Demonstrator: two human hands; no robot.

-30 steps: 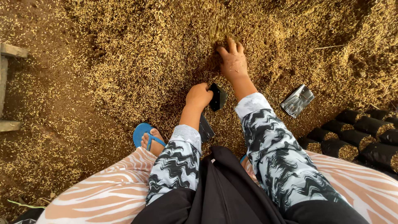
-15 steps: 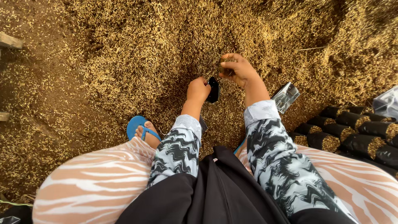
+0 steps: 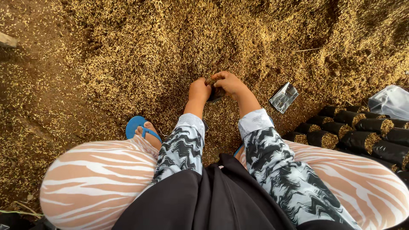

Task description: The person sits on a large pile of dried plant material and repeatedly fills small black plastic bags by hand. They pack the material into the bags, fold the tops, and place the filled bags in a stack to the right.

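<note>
My left hand (image 3: 199, 89) grips the rim of a small black plastic bag (image 3: 214, 95) held just above the heap of golden husks (image 3: 179, 42). My right hand (image 3: 228, 81) is cupped over the bag's mouth with a clump of husks in its fingers, touching the bag. Both hands meet at the middle of the view, in front of my knees. Most of the bag is hidden between the two hands.
Several filled black bags (image 3: 362, 132) lie in rows at the right. A shiny flat packet (image 3: 283, 97) rests on the husks near them, and a clear plastic bag (image 3: 390, 102) lies at the far right. My foot in a blue sandal (image 3: 140, 127) is at lower left.
My right hand has come back from the heap with husks and moved onto the bag's mouth. My left hand has stayed on the bag.
</note>
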